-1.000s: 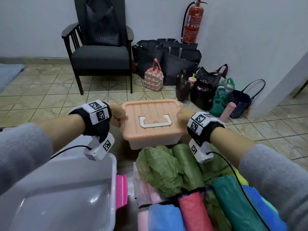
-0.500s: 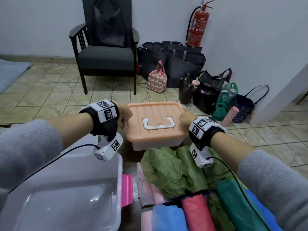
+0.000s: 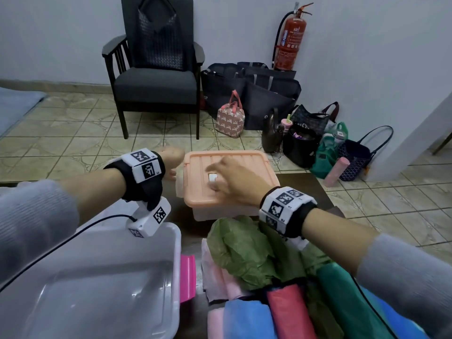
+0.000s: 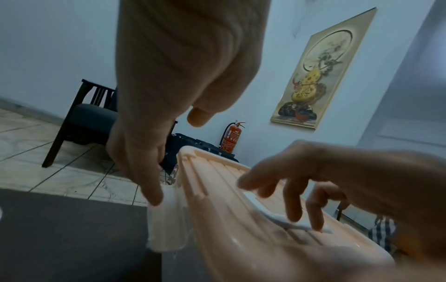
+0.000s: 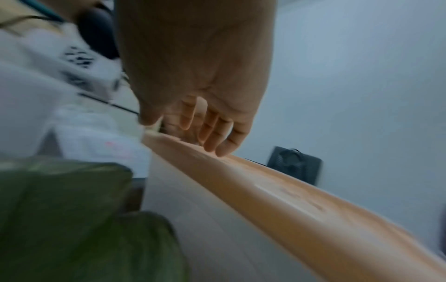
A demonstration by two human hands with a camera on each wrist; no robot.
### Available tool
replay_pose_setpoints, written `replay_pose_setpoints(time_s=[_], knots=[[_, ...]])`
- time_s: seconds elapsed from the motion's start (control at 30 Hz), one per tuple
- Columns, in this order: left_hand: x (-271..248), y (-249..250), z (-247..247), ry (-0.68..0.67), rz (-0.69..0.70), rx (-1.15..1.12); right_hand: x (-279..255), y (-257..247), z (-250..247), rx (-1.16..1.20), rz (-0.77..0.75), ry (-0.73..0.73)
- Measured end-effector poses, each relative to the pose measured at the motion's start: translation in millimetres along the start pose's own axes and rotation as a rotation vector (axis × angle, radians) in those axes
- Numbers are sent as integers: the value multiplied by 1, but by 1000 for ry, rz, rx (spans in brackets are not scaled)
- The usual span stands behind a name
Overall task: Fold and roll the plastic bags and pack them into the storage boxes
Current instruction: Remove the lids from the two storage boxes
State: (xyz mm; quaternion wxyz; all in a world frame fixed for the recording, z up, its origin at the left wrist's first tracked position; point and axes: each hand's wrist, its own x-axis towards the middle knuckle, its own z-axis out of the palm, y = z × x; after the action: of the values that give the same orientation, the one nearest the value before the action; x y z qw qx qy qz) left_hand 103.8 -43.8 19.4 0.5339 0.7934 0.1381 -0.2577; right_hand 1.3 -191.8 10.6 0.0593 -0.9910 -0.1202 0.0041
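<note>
A storage box with a peach lid (image 3: 244, 162) stands on the dark table ahead of me. My left hand (image 3: 171, 165) is at the box's left side. In the left wrist view its thumb tip touches the top of the white side latch (image 4: 166, 229), which stands out from the lid (image 4: 241, 238). My right hand (image 3: 215, 177) lies over the lid, fingertips down on the white handle (image 4: 272, 216). The right wrist view is blurred and shows the fingers (image 5: 217, 145) resting on the lid (image 5: 277, 194). Rolled plastic bags lie nearer me: green (image 3: 244, 253), red (image 3: 288, 311), blue (image 3: 247, 321).
A clear open box (image 3: 171, 241) sits at my lower left with a pink piece (image 3: 187, 277) beside it. Beyond the table are a tiled floor, a dark armchair (image 3: 156, 89), a cluster of bags (image 3: 269, 94) and a red fire extinguisher (image 3: 291, 37) by the wall.
My right hand has left the box's right side and moved onto the lid's white handle. My left hand stays at the left latch.
</note>
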Motion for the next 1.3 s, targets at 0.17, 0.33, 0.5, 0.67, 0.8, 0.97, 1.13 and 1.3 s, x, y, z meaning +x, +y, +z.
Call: replay_pose_setpoints(time_s=[0.17, 0.33, 0.5, 0.67, 0.8, 0.97, 1.13, 1.3], knots=[[-5, 0, -3, -97, -67, -33, 7, -40, 22, -252, -269, -75], [-5, 0, -7, -142, -82, 0, 4, -47, 0, -88, -240, 7], [-7, -5, -5, -180, -101, -60, -4, -22, -58, -5, -130, 260], [-15, -8, -7, -153, -111, 82, -15, 43, -101, 345, 319, 639], [-12, -7, -14, -124, -150, 136, -34, 115, -82, 643, 742, 881], [-7, -9, -16, -51, -168, 195, -52, 232, 8, 1088, 1155, 961], [-9, -6, -9, -18, -157, 226, -88, 189, 6, 984, 1285, 627], [-8, -6, -8, 2, -145, 247, -119, 148, -9, 59, 1155, -95]])
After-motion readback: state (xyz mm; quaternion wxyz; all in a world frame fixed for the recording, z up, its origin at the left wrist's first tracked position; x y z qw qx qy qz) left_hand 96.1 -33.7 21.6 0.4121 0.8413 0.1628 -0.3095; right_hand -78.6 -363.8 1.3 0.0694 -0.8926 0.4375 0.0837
